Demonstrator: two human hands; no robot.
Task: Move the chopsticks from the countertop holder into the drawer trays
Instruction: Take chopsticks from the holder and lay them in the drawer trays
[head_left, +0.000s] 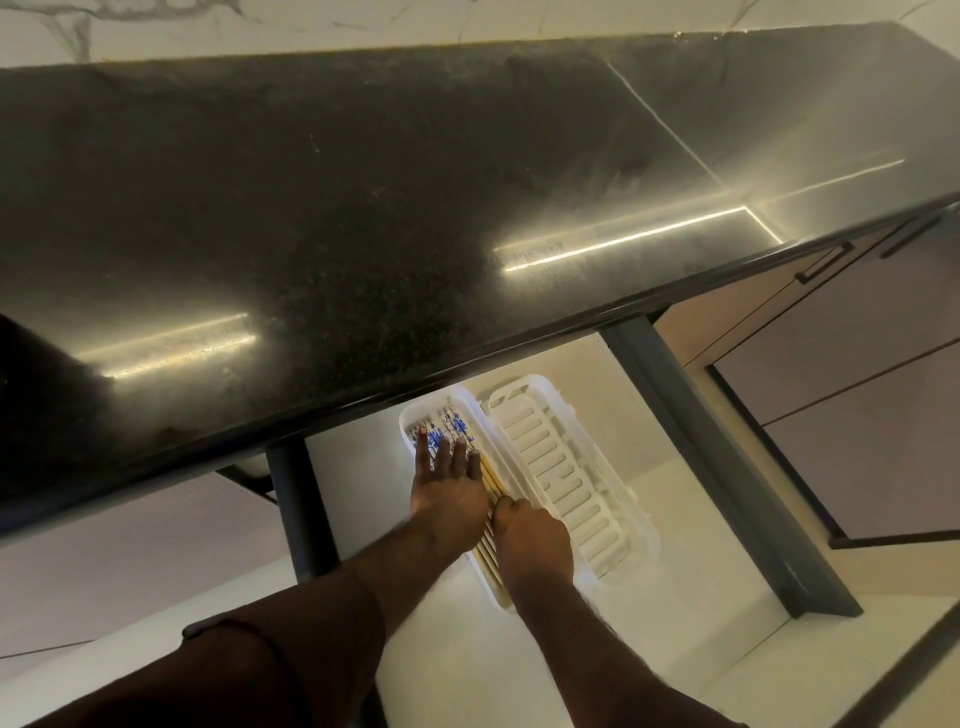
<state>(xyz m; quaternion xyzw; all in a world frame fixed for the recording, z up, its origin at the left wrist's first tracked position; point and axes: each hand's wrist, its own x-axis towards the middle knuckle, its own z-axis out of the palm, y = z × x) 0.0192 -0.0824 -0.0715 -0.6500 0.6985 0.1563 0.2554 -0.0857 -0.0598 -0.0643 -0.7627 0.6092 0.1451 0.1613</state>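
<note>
Below the black countertop (363, 234) an open drawer (675, 493) holds two white slotted trays side by side. The left tray (410, 415) contains wooden chopsticks (491, 480) with blue-patterned tops lying lengthwise. My left hand (447, 488) lies flat on the chopsticks with its fingers spread. My right hand (530, 535) rests on the near ends of the chopsticks, fingers curled down onto them. The right tray (561, 478) has nothing in it. No countertop holder is in view.
The drawer's dark grey side rails (727, 467) run along its right and left sides. Closed cabinet fronts with dark handles (826, 265) stand to the right. A marble backsplash (311, 26) runs behind the counter.
</note>
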